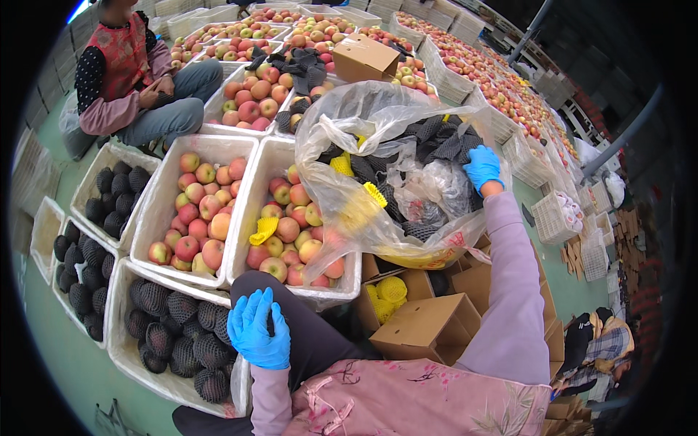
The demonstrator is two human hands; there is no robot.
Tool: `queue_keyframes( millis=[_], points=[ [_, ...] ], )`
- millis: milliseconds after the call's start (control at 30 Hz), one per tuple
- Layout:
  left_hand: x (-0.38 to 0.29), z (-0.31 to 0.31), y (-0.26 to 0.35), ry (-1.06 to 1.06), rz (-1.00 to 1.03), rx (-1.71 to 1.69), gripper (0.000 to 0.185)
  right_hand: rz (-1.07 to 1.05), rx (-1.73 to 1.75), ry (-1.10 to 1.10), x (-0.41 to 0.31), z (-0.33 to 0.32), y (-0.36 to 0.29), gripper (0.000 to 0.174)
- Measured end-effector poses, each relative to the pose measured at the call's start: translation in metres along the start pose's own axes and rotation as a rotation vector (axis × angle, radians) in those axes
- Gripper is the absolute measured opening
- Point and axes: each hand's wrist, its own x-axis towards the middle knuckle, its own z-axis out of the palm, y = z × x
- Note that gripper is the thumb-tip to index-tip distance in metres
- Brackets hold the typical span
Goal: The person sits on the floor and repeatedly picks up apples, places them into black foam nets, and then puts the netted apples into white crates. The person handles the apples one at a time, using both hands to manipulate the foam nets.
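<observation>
My right hand (483,168), in a blue glove, grips black foam fruit nets (444,136) at the right side of a large clear plastic bag (349,204). Its fingertips are partly hidden among the nets. Crumpled clear plastic (431,188) and a few yellow foam nets (342,164) also lie in the bag. My left hand (260,329), gloved in blue too, is back up with its fingers stretched and the thumb apart, over my knee. Its palm is hidden. Beside it stands a white crate (121,305) of apples in black foam nets (182,332).
Bare apples fill two lined crates (143,240) (351,272) ahead. A yellow net (264,230) lies on the apples. Cardboard boxes (420,327), one with yellow-netted fruit (390,291), stand under the bag. A person (131,82) sits at upper left; another person (600,349) is at lower right.
</observation>
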Motion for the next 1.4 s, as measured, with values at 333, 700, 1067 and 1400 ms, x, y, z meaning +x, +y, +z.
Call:
queue_keyframes(
  millis=[333, 700, 1067, 1400],
  points=[
    [-0.002, 0.006, 0.001, 0.006, 0.108, -0.084, 0.035, -0.011, 0.216, 0.034, 0.007, 0.016, 0.019, 0.073],
    [0.004, 0.002, 0.007, 0.008, 0.117, -0.174, 0.021, 0.202, 1.048, 0.258, -0.020, -0.066, -0.034, 0.016],
    [0.008, -0.008, -0.004, 0.073, -0.127, -0.355, 0.027, -0.532, 1.919, -0.931, -0.194, -0.114, -0.322, 0.026],
    [0.000, 0.009, -0.018, 0.096, -0.158, -0.371, 0.008, -0.408, 1.786, -0.924, -0.209, -0.101, -0.327, 0.023]
  ],
)
